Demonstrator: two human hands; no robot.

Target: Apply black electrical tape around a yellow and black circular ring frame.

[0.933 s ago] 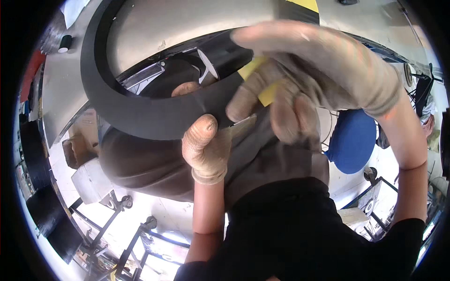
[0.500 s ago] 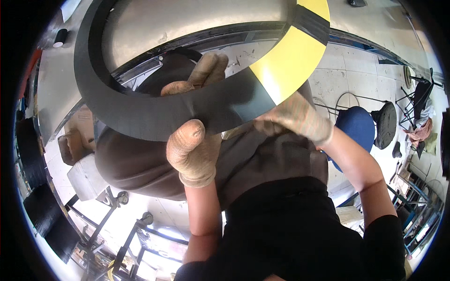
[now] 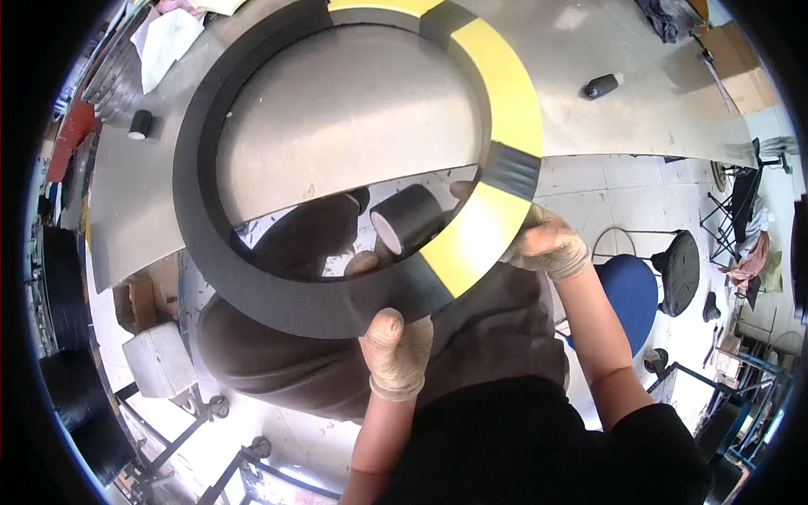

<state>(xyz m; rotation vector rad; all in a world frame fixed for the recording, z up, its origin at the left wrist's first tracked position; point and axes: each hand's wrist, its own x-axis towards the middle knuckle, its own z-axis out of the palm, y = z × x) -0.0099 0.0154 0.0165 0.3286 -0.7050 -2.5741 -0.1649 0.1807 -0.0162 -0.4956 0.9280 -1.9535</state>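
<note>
A large black ring (image 3: 252, 290) with yellow sections and black bands is tilted over my lap, its far part above the metal table. My gloved left hand (image 3: 396, 349) grips its near edge, thumb on the front face and a fingertip showing inside the opening. A roll of black tape (image 3: 408, 219) is within the opening, beside the near yellow section. My gloved right hand (image 3: 547, 242) reaches behind that section, with fingertips showing next to the roll. It is closed on the roll; the ring hides most of its fingers.
The metal table (image 3: 353, 109) extends ahead. A small black roll (image 3: 140, 124) and a white cloth (image 3: 168, 46) lie on its left; a dark cylindrical object (image 3: 601, 86) lies right. A blue stool (image 3: 627, 303) and a black stool (image 3: 680, 271) stand to my right.
The ring now shows more fully, with its far yellow section in view. My right hand has moved from below the ring to behind its right side. The tape roll has come into sight within the opening.
</note>
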